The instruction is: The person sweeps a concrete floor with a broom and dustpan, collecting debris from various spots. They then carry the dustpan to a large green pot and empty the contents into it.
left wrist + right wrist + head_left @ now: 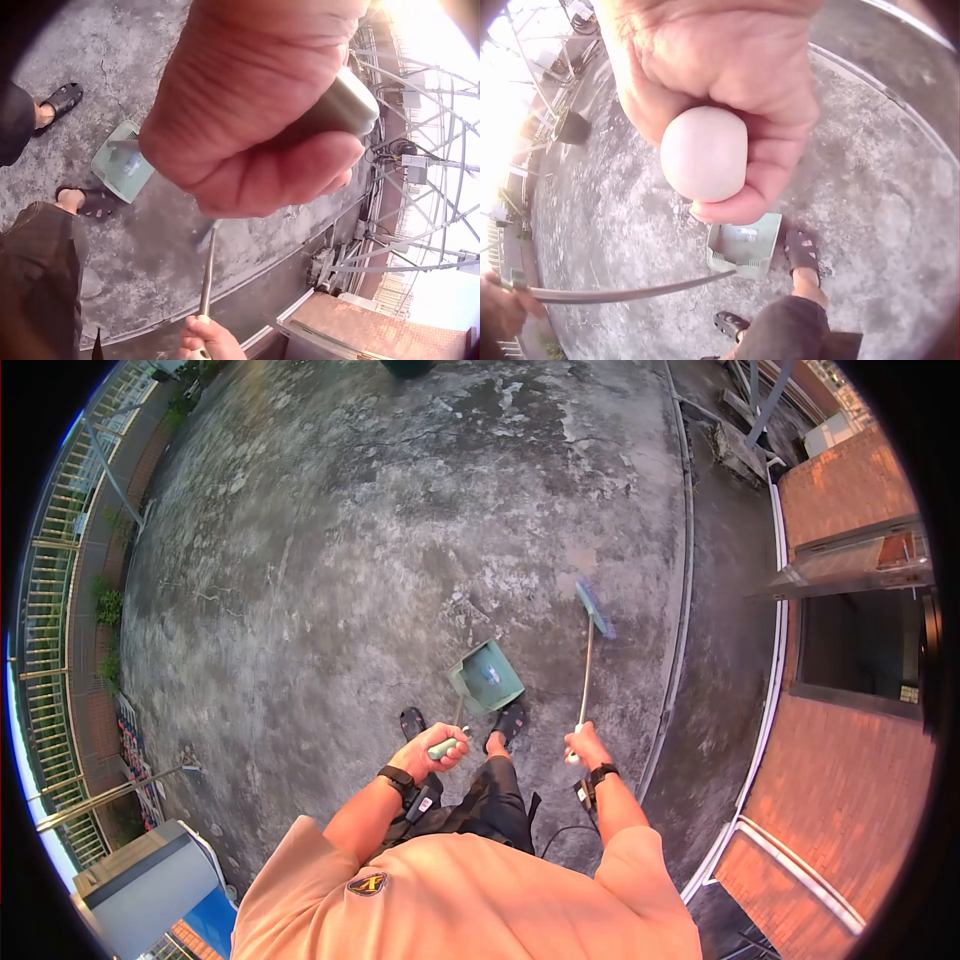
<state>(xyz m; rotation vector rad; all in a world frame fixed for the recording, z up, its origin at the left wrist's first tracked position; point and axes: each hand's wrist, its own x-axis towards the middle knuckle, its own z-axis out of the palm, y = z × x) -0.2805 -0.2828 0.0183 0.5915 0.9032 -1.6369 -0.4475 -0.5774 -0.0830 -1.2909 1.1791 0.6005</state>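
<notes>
My left hand [432,748] grips the green handle [346,105] of a long-handled green dustpan [487,677], whose pan rests on the concrete roof just ahead of my sandalled feet, with a small pale scrap inside it. My right hand [586,743] is curled round the white top end [703,154] of a broom; its thin shaft runs forward to a blue-green brush head [595,608] on the floor, to the right of the dustpan and beyond it. The pan [744,246] also shows below my right fist, and the pan [121,162] again past my left.
The stained concrete roof [380,530] stretches ahead. A raised kerb [686,560] runs along its right side, with a red-tiled lower roof [850,780] beyond. Railings [50,590] line the left edge. A grey box [150,885] stands behind me at left.
</notes>
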